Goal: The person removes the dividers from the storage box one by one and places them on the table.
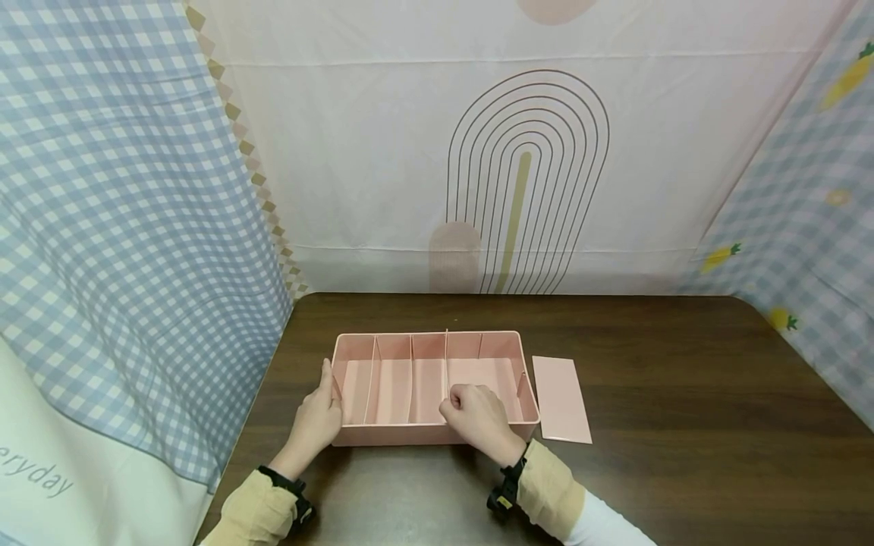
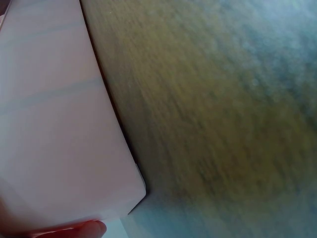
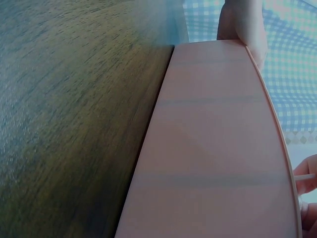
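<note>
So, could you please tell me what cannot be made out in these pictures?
Head view: near end of the pinched divider, hidden by the right hand.
Left wrist view: most of the left hand, cut off by the bottom edge.
Right wrist view: the compartments, hidden behind the front wall of the pink box.

Right grip [image 1: 479, 418] curled (left grip [image 1: 318, 413] straight-fingered).

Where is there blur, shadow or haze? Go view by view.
Head: box edges fairly crisp, soft shadows below it on the table; left wrist: soft focus, table grain smeared, bluish haze toward the upper right; right wrist: grain clearer, bluish haze near the top, box wall dimly lit.
</note>
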Motion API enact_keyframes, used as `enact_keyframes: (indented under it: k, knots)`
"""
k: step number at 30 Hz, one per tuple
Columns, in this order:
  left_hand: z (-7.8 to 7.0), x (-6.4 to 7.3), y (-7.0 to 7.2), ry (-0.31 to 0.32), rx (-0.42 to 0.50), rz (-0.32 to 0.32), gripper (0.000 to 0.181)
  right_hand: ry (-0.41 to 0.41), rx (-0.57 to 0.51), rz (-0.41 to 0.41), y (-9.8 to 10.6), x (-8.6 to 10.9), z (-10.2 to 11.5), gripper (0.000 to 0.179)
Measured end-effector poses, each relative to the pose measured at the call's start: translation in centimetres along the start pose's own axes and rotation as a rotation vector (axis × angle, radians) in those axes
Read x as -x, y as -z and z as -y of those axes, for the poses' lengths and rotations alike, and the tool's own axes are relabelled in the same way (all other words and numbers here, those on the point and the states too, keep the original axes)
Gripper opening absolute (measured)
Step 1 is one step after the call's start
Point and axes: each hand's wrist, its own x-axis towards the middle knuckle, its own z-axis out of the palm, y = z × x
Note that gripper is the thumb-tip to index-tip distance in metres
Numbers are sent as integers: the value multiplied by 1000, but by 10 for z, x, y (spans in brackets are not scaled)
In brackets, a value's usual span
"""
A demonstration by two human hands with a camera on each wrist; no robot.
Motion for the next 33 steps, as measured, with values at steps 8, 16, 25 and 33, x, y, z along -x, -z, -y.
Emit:
enact_keyframes:
  k: [8, 16, 25, 33]
  knots:
    - [0, 0, 0, 2, 3, 7, 59, 0, -12, -9, 0, 0, 0, 30]
    - [0, 0, 1, 2, 11, 16, 61, -4, -28, -11, 1, 0, 1, 30]
    - [-1, 1, 1, 0, 13, 8, 60, 10, -58, -26, 2, 0, 1, 30]
    - [-2, 2, 3, -1, 9, 15, 60, 22, -113, -45, 2, -1, 1, 31]
